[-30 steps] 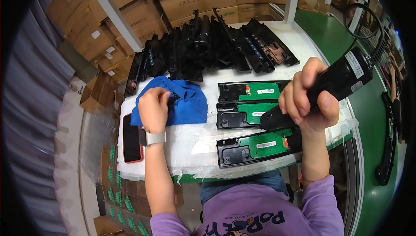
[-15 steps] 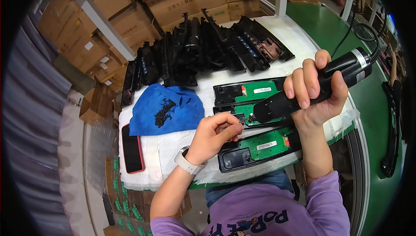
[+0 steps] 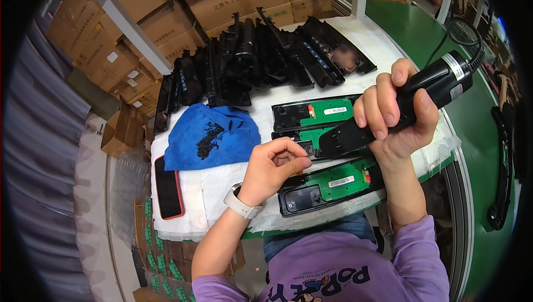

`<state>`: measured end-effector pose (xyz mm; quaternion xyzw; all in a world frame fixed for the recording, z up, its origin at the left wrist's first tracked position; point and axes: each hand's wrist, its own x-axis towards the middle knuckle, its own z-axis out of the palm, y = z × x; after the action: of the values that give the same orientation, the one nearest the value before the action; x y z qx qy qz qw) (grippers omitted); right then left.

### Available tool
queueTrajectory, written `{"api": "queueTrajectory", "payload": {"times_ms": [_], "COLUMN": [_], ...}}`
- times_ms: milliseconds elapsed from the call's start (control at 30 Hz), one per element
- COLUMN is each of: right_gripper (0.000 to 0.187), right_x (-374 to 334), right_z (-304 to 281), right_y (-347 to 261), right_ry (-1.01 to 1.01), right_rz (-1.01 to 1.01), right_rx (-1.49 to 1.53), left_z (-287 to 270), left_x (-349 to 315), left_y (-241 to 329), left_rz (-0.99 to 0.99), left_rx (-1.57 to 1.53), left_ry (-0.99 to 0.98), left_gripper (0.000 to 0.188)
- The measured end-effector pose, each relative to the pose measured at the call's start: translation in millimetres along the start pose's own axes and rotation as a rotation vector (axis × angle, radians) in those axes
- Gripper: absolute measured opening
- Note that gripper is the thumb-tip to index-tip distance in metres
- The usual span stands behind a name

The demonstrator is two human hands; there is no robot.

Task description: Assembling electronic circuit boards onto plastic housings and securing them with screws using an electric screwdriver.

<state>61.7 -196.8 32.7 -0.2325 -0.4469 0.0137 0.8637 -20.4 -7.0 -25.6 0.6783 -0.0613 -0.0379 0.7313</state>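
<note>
My right hand (image 3: 397,110) is wrapped around a black corded electric screwdriver (image 3: 438,88), its nose angled down to the left. The nose covers part of the middle black casing (image 3: 284,135), which holds a green circuit board (image 3: 319,134). Close to that nose, the thumb and forefinger of my left hand (image 3: 276,169) are pinched together above the casing; what they hold, if anything, is too small to make out. Similar casings with boards lie behind (image 3: 287,117) and in front (image 3: 300,199). Left of them, small black screws (image 3: 209,141) are heaped on a blue cloth (image 3: 180,141).
A red-edged phone (image 3: 169,188) rests at the table's left side. Many black casings (image 3: 244,69) are piled along the back, before stacked cardboard boxes (image 3: 239,2). From the screwdriver's rear a cable (image 3: 476,52) loops upward. Green boards (image 3: 162,268) sit below the table, lower left.
The screwdriver's nose has dropped slightly and shifted a little left over the middle casing. My left hand stays pinched beside it, almost in the same place.
</note>
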Motion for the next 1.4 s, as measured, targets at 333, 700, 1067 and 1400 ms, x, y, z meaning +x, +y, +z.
{"api": "queueTrajectory", "payload": {"times_ms": [333,700,1067,1400], "right_gripper": [0.029,0.029,0.028,0.027], "right_x": [1.4,-17.4,-29.9,-21.2], "right_z": [9.0,-9.1,-21.3,-17.5], "right_y": [-4.2,-62.6,-69.8,-56.9], "right_ry": [0.127,0.005,0.143,0.171], "right_rz": [0.249,0.259,0.291,0.407], "right_rx": [-0.092,-0.275,-0.600,-0.647], "left_z": [11.1,23.3,33.8,35.0], "left_x": [-2.7,3.2,-1.8,0.8], "left_y": [-3.0,9.0,-0.6,-0.7], "left_rz": [-0.061,0.547,0.428,0.459], "left_rx": [0.088,0.881,0.906,0.903], "left_ry": [-0.014,-0.258,-0.395,-0.405], "left_gripper": [0.005,0.062,0.050,0.048]}}
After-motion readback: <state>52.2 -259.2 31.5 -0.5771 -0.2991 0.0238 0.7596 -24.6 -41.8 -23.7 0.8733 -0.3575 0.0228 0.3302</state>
